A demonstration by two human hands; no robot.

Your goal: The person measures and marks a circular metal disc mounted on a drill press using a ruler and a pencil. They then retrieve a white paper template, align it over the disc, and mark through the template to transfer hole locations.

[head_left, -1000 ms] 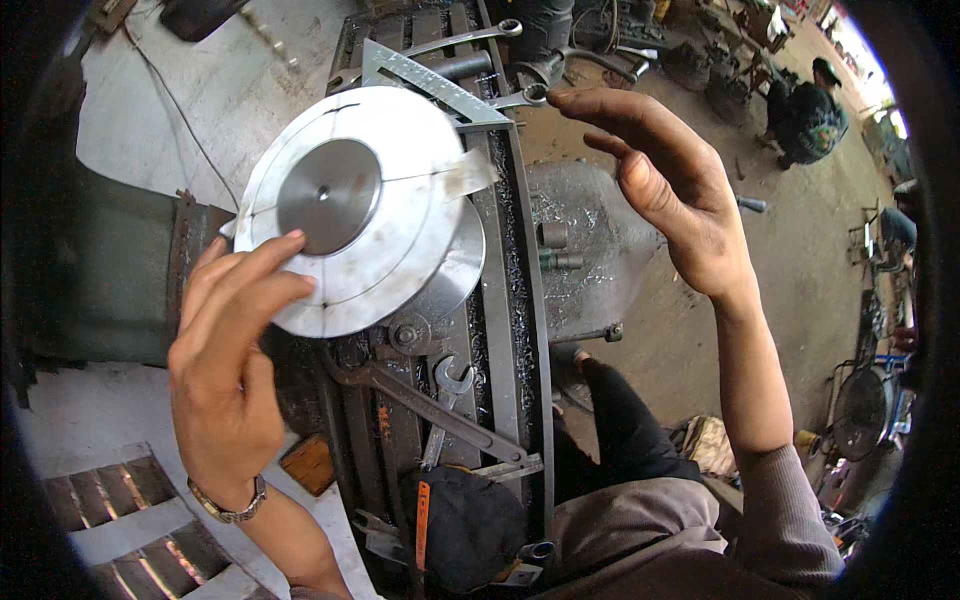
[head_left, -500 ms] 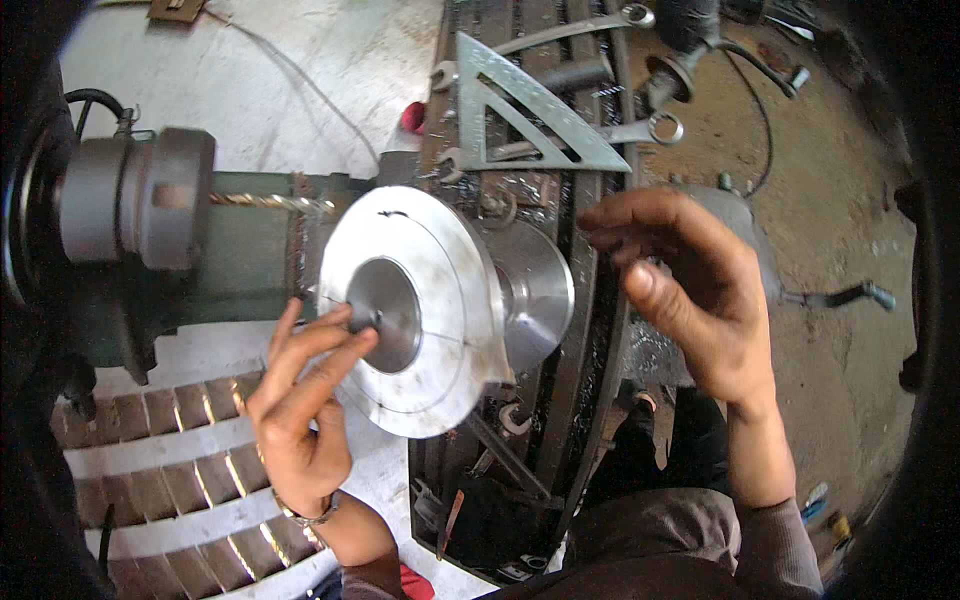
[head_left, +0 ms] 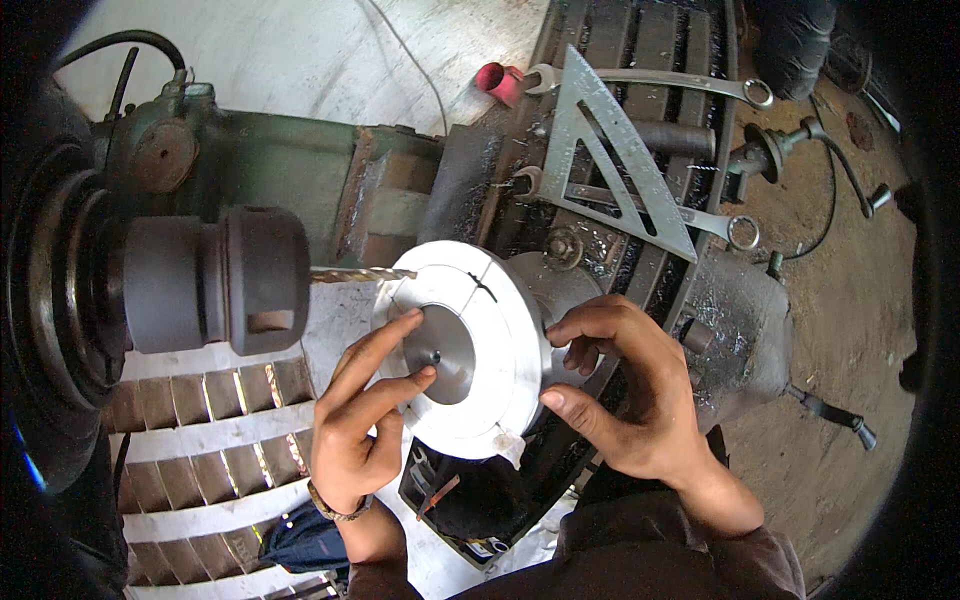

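Observation:
A round silvery metal disc (head_left: pixel 508 350) stands on edge at the middle, with a darker recessed centre (head_left: pixel 455 350) and a short black mark on its face. My left hand (head_left: pixel 362 425) is open, two fingertips resting at the recess. At the disc's right rim is my right hand (head_left: pixel 645 405), fingers apart and curved, thumb tip close to or touching the rim. A twist drill bit (head_left: pixel 362 275) points at the disc's upper left edge, held in a dark cylindrical chuck (head_left: pixel 268 285). The round mount behind the disc is partly hidden by my right hand.
On the slotted machine table (head_left: pixel 620 35) lie a triangular metal square (head_left: pixel 655 215) and two wrenches, among metal chips. A red cup-like piece (head_left: pixel 497 84) is beyond its left edge. Crank handles (head_left: pixel 835 418) stick out at right. Ridged covers (head_left: pixel 210 400) lie lower left.
My right hand has come in from the right to the disc's rim. The disc's black mark has turned clockwise. The whole view has shifted, and the drill bit now appears closer to the disc.

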